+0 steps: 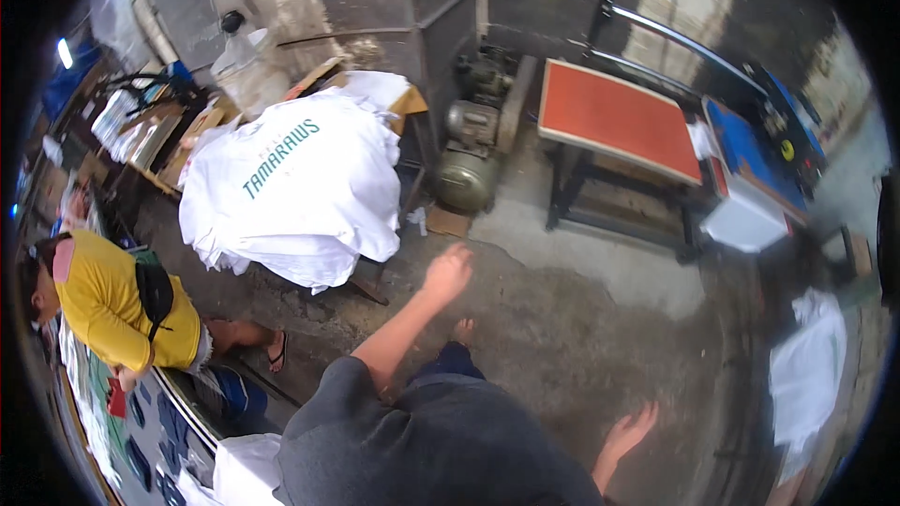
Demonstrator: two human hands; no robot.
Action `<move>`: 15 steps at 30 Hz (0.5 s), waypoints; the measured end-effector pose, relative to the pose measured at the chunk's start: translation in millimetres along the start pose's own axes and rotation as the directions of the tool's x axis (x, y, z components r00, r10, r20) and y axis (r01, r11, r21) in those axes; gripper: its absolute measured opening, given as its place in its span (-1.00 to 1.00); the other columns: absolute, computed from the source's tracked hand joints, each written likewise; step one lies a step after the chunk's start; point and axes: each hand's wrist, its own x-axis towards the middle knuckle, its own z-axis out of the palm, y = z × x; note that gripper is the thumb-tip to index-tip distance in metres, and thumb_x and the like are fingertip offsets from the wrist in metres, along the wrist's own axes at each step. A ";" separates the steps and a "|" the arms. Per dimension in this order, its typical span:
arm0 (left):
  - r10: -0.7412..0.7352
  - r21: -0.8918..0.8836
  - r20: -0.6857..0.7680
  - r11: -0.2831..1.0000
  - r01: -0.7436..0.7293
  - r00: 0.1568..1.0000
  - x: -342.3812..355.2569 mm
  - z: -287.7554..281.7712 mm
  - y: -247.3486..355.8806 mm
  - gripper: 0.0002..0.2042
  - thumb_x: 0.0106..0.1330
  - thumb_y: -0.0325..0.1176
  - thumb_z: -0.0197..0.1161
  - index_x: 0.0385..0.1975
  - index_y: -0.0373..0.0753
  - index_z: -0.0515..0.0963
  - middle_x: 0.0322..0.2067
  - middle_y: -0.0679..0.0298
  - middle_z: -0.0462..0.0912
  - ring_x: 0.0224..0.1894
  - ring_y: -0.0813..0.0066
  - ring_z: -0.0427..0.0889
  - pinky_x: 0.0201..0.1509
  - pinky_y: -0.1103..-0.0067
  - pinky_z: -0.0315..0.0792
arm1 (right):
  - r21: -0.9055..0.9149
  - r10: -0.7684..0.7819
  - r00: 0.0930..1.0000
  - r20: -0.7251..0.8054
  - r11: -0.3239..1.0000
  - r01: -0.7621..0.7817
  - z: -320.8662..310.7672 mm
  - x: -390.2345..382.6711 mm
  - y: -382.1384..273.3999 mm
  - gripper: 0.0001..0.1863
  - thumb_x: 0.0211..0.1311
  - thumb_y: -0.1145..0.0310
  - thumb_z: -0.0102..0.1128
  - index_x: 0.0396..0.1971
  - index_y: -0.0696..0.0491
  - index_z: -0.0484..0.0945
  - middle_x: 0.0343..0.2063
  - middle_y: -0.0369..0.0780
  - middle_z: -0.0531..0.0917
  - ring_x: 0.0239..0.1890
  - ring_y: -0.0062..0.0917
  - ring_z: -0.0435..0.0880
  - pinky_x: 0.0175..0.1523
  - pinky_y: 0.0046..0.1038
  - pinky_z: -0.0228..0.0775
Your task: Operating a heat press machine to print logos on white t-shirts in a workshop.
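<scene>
My left hand [448, 272] hangs over the concrete floor, its fingers loosely curled in, with nothing visible in it. It is nearest to a table heaped with white T-shirts [328, 197]; the top one bears green lettering. My right hand [633, 429] is held out low on the right, fingers stretched and holding nothing. Neither hand touches anything. Below me one bare foot [464, 328] shows on the floor [562, 319].
Ahead stands an air compressor [469, 173]. To its right is a press table with a red top [619, 117], beside a blue board [750, 150]. White cloth [806, 365] hangs at far right. A person in a yellow shirt [112, 300] bends over a long table [192, 412] on the left.
</scene>
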 end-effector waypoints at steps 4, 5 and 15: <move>-0.195 0.003 -0.400 0.977 0.214 0.895 50.3 -79.4 -110.4 -0.79 0.09 -0.53 0.07 -0.27 -0.31 0.55 -0.20 0.00 0.57 -0.19 -0.02 0.57 -0.09 0.26 0.45 | 0.141 -0.091 0.971 0.220 0.988 0.061 81.7 36.1 -81.7 -0.58 0.09 0.67 -0.07 0.00 0.15 0.43 0.23 -0.09 0.27 0.16 -0.18 0.39 0.13 -0.29 0.32; -0.212 0.007 -0.485 0.969 0.246 0.849 58.9 -102.5 -138.0 -0.79 0.09 -0.54 0.07 -0.27 -0.32 0.54 -0.22 -0.01 0.57 -0.20 -0.02 0.57 -0.10 0.25 0.44 | 0.171 -0.145 0.950 0.277 0.980 0.100 100.9 49.3 -104.1 -0.58 0.07 0.67 -0.06 0.00 0.15 0.44 0.22 -0.09 0.28 0.16 -0.18 0.39 0.12 -0.30 0.32; -0.334 0.204 -0.731 0.725 0.658 0.595 126.0 -271.7 -357.2 -0.68 0.12 -0.42 0.11 -0.10 -0.31 0.47 -0.10 0.04 0.50 -0.13 0.01 0.53 -0.10 0.21 0.44 | 0.253 -0.468 0.711 0.525 0.884 0.394 209.9 150.8 -263.0 -0.60 -0.02 0.68 -0.01 -0.10 0.16 0.49 0.17 -0.05 0.36 0.05 -0.12 0.49 0.07 -0.27 0.38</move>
